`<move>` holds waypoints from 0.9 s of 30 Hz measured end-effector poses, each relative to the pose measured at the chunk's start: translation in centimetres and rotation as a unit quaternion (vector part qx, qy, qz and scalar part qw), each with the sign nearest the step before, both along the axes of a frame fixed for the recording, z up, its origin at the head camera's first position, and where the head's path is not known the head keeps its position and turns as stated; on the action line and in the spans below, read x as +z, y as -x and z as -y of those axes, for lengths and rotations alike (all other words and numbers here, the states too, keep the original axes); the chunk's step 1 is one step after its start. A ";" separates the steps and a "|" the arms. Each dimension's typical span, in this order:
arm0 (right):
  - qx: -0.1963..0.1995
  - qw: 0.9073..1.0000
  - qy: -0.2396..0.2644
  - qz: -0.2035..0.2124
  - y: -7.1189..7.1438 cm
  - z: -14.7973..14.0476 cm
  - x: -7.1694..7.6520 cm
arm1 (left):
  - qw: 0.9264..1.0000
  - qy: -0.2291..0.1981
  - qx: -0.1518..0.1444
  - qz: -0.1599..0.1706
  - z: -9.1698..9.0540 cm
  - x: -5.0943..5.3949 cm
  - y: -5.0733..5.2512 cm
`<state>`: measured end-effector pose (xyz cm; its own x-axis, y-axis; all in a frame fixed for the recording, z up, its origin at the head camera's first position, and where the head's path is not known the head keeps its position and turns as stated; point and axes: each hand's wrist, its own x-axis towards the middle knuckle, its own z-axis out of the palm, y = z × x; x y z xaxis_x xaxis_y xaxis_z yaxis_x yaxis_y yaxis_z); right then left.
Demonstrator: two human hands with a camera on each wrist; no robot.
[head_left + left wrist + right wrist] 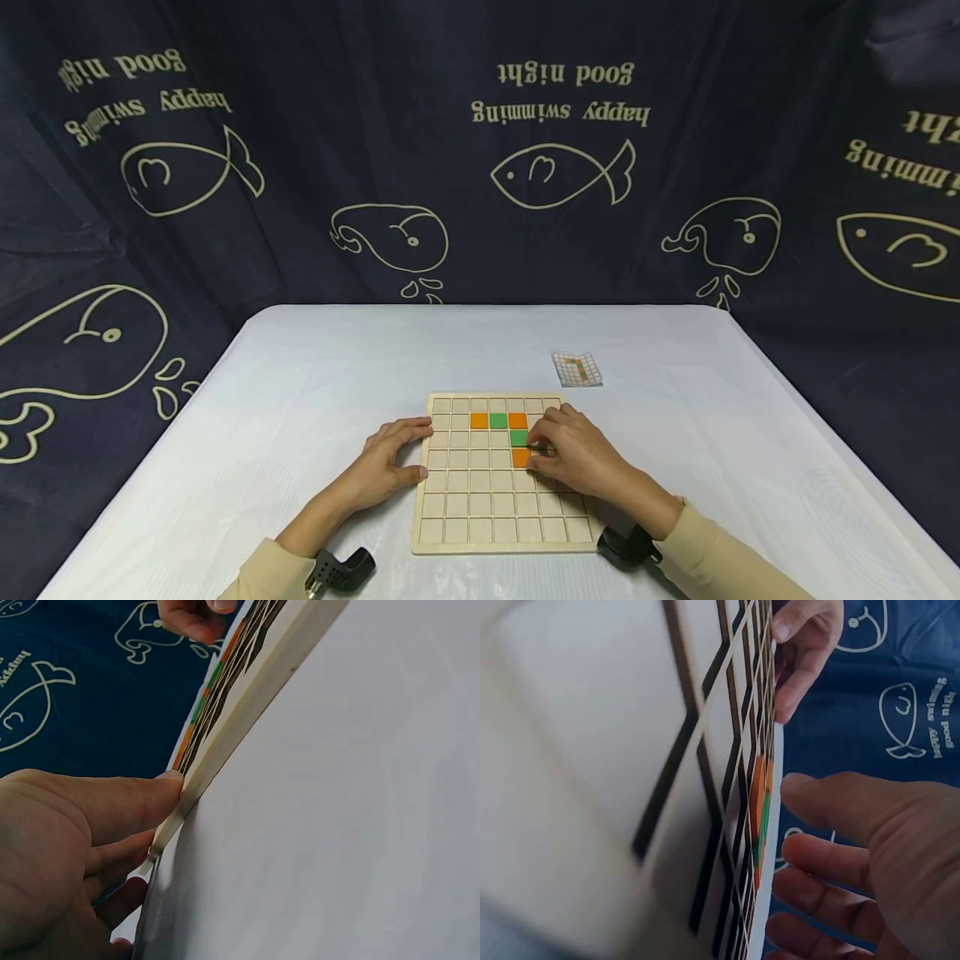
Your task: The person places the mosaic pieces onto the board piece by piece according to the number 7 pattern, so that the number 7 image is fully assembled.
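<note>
1. Left hand (377, 468): fingers and thumb spread; left rim of board (453, 547) touched.
2. Board: wooden, laid flat; judged stiff, light, best lifted by opposite rims.
3. Tiles (498, 421): five seen, set in the board's grid; probably hard, best pinched by edges.
4. Right hand (583, 452): held beside tiles, fingers parted; nothing seen gripped.
5. Card (577, 369): placed beyond board.
6. Table (337, 350): white-covered; backed by dark printed curtain (465, 167).

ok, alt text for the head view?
A person's left hand touches the left edge of a wooden grid board on a white table; their right hand is over its right side, beside three orange tiles and two green tiles forming a corner. A small grid-printed card lies beyond the board.
</note>
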<state>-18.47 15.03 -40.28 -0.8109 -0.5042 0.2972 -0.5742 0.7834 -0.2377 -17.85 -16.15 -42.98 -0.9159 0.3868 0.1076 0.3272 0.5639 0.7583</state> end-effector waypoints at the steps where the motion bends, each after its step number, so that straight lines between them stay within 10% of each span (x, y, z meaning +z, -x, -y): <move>1: -0.004 1.000 0.001 0.001 0.0 -0.2 0.1 | 1.000 0.000 0.000 0.000 0.0 0.0 0.0; 27: -0.088 0.996 -0.004 0.019 0.2 -5.8 0.1 | 1.000 -0.003 -0.004 -0.011 -0.1 -0.1 -0.1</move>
